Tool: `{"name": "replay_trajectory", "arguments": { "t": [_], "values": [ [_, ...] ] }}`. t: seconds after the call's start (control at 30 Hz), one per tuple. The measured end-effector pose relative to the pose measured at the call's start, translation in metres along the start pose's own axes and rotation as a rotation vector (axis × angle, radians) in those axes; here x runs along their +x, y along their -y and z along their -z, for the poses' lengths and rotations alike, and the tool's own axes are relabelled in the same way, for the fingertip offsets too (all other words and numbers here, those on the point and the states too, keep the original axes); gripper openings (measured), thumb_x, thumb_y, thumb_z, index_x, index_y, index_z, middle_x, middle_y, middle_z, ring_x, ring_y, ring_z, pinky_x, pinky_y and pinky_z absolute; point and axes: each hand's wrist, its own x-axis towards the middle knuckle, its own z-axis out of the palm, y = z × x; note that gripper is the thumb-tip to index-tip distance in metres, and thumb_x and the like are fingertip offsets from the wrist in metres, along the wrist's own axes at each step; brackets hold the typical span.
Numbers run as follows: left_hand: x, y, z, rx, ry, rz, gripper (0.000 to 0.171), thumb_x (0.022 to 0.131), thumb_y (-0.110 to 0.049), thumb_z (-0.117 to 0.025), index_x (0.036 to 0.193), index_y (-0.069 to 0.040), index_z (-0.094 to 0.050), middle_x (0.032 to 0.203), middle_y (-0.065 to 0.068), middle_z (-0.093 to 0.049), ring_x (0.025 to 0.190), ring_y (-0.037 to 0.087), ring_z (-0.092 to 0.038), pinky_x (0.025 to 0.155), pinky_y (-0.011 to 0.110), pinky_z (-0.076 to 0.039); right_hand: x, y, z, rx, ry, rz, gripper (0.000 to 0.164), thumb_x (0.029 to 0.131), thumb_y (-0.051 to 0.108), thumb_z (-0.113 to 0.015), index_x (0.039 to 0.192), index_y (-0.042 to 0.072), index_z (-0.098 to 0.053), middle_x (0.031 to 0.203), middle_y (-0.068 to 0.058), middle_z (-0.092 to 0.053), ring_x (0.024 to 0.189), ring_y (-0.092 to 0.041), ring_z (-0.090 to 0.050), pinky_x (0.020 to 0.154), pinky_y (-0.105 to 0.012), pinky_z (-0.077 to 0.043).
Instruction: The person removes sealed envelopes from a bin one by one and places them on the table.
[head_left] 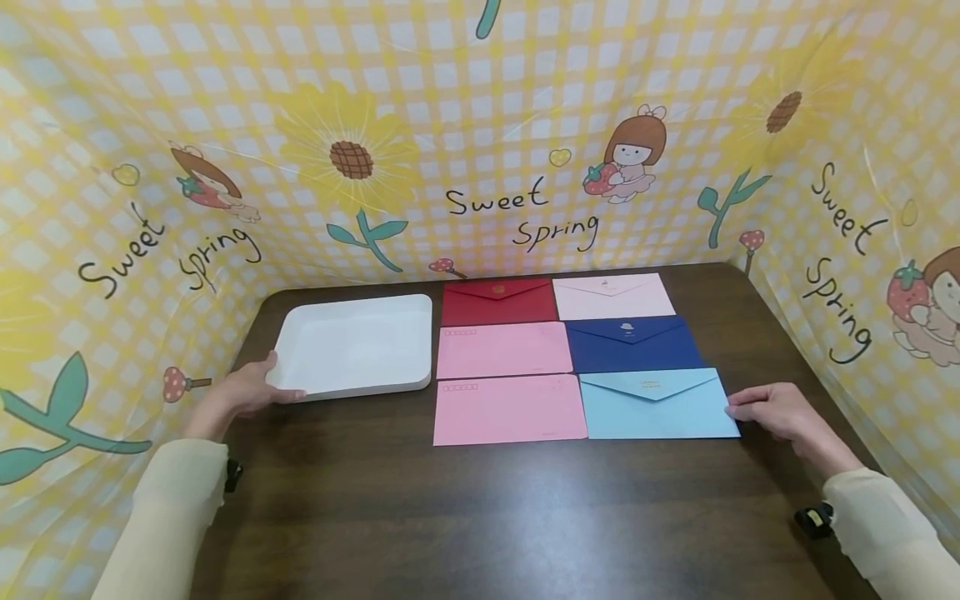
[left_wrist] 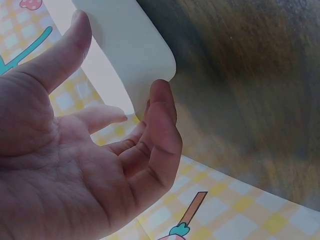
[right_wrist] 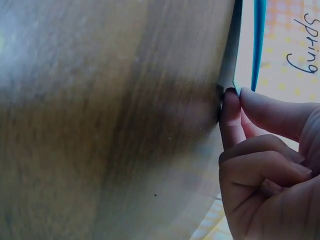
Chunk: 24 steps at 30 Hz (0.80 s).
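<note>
At the left, my left hand (head_left: 258, 387) grips the near-left corner of a shallow white tray (head_left: 352, 346), thumb and fingers on its two sides. In the left wrist view, the curled fingers (left_wrist: 162, 115) meet the tray wall (left_wrist: 135, 45). My right hand (head_left: 776, 412) pinches the right edge of a light blue envelope (head_left: 652, 417) between thumb and index finger. The right wrist view shows that edge (right_wrist: 245, 45) slightly above the dark wooden table, with the other fingers curled in. The envelope lies in the front right spot of a block of envelopes.
Beside and behind it lie a dark blue envelope (head_left: 630, 350), a pale pink one (head_left: 615, 296), a red one (head_left: 498, 308) and two pink ones (head_left: 502, 350), edges close together. A yellow checked cloth (head_left: 487, 108) rises round the wooden table (head_left: 480, 517).
</note>
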Motion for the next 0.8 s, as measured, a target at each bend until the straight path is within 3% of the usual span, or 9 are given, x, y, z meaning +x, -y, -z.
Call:
{"name": "replay_trajectory", "arguments": {
  "t": [0.2, 0.57, 0.8],
  "values": [
    [-0.0005, -0.0009, 0.0003, 0.004, 0.001, 0.008, 0.120, 0.097, -0.043, -0.077, 0.155, 0.018, 0.008, 0.155, 0.051, -0.001, 0.134, 0.064, -0.034, 0.089, 0.056, -0.056, 0.0029, 0.0016, 0.0003, -0.002, -0.001, -0.034, 0.044, 0.098, 0.023, -0.075, 0.126, -0.009, -0.069, 0.135, -0.039, -0.056, 0.117, -0.053, -0.051, 0.085, -0.068, -0.050],
    [-0.0023, -0.0035, -0.0002, -0.012, 0.028, 0.012, 0.119, 0.098, -0.040, -0.077, 0.153, 0.019, 0.010, 0.155, 0.051, 0.002, 0.140, 0.067, -0.024, 0.094, 0.062, -0.053, 0.0014, 0.0039, -0.0022, -0.039, -0.032, -0.033, 0.033, 0.097, 0.019, -0.074, 0.117, -0.007, -0.074, 0.125, -0.037, -0.063, 0.108, -0.048, -0.055, 0.080, -0.057, -0.051],
    [-0.0032, -0.0079, 0.0025, 0.006, 0.031, 0.013, 0.119, 0.098, -0.041, -0.076, 0.153, 0.019, 0.010, 0.155, 0.051, 0.002, 0.140, 0.066, -0.024, 0.096, 0.062, -0.052, -0.0006, 0.0062, -0.0026, -0.053, -0.045, -0.035, 0.032, 0.097, 0.017, -0.074, 0.117, -0.008, -0.074, 0.124, -0.037, -0.063, 0.106, -0.047, -0.055, 0.080, -0.054, -0.051]
  ]
}}
